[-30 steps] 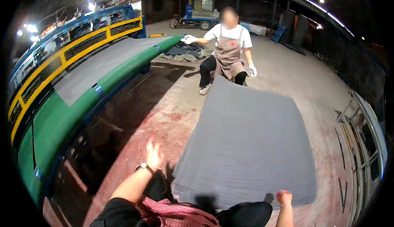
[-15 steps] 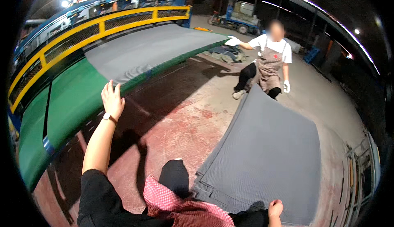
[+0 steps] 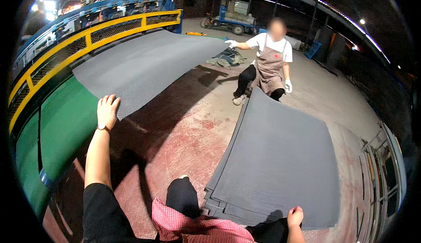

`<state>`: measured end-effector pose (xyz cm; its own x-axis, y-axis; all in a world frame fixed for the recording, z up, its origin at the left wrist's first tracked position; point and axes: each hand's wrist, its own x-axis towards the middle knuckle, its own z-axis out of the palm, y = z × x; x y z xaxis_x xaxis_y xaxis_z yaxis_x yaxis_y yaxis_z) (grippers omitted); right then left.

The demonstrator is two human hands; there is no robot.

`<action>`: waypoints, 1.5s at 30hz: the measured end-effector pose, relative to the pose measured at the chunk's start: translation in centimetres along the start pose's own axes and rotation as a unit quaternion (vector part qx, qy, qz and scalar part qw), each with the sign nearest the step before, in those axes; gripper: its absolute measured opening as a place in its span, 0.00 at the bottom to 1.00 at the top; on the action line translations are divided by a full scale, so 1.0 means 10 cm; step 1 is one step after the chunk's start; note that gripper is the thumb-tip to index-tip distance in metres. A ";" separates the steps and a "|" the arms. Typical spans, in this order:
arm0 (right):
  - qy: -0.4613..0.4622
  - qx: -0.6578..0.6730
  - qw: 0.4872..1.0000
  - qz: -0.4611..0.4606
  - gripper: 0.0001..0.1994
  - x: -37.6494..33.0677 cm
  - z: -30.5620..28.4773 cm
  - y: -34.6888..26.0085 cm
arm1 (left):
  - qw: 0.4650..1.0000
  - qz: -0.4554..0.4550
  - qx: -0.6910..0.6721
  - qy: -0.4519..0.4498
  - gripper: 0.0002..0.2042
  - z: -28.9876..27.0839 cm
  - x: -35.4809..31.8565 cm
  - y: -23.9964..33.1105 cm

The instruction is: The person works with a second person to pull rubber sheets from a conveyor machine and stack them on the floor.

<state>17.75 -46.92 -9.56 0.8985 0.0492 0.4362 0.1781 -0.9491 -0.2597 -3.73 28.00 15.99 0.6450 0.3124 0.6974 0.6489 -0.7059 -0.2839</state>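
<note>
Grey textured sheet (image 3: pixel 144 69) lies on the green conveyor bed (image 3: pixel 66 129), near corner hanging off the bed's edge toward the red floor (image 3: pixel 175 129).

Near field:
- Right hand (image 3: pixel 294 216) at bottom edge, curled, resting at the near edge of the stack of grey sheets (image 3: pixel 280 164) on the floor. Fingers closed into a loose fist; can't tell if it actually grips the top sheet's edge.
- Dark shoe (image 3: pixel 182 197) on the floor just left of the stack's near corner. Red checked cloth (image 3: pixel 193 227) below it.
- Stack: several layers visible at the near left corner, edges slightly offset.

Mid field:
- Left hand (image 3: pixel 107 110) stretched forward, fingers spread flat, fingertips on the near corner of the sheet on the conveyor. Palm down, nothing clasped. Watch on the wrist.

Far field:
- Co-worker (image 3: pixel 267 63) in brown apron, white shirt and white gloves stands at the far end of the stack, one gloved hand (image 3: pixel 231 43) on the far corner of the conveyor sheet.
- Yellow guard rail (image 3: pixel 87 39) runs along the far side of the conveyor.
- Crumpled cloth pile (image 3: pixel 226 58) on the floor near the co-worker.
- Blue vehicle (image 3: pixel 234 17) at the back of the hall.
</note>
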 end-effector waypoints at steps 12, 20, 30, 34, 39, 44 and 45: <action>-0.066 0.013 0.996 0.056 0.06 0.00 -0.29 -0.49 | 0.932 -0.185 -0.276 0.146 0.08 -0.03 0.28 0.34; -0.311 0.318 0.895 0.026 0.10 0.42 -0.03 -2.03 | 0.931 -0.117 -0.304 0.163 0.05 -0.38 0.23 0.74; -0.653 0.564 0.502 0.068 0.37 0.82 -0.25 -4.62 | 0.931 -0.035 -0.324 0.165 0.10 -0.49 -0.05 1.21; -0.666 0.589 0.444 0.111 0.40 0.93 -0.27 -5.18 | 0.925 -0.021 -0.343 0.163 0.10 -0.55 -0.14 1.36; -0.633 0.685 0.322 0.163 0.39 0.95 -0.29 -5.51 | 0.916 0.009 -0.370 0.156 0.10 -0.61 -0.23 1.52; -0.589 0.699 0.359 0.192 0.18 0.92 -0.13 -5.44 | 0.909 0.009 -0.404 0.106 0.11 -0.56 -0.41 1.67; -0.588 0.675 0.387 0.221 0.15 0.90 -0.07 -5.42 | 0.911 0.029 -0.397 0.106 0.12 -0.56 -0.47 1.69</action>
<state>15.90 4.70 9.08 0.3812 0.8358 -0.3950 -0.7637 0.0439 -0.6441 1.95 11.04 11.57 0.5216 0.1904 0.8317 0.0661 -0.9809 0.1830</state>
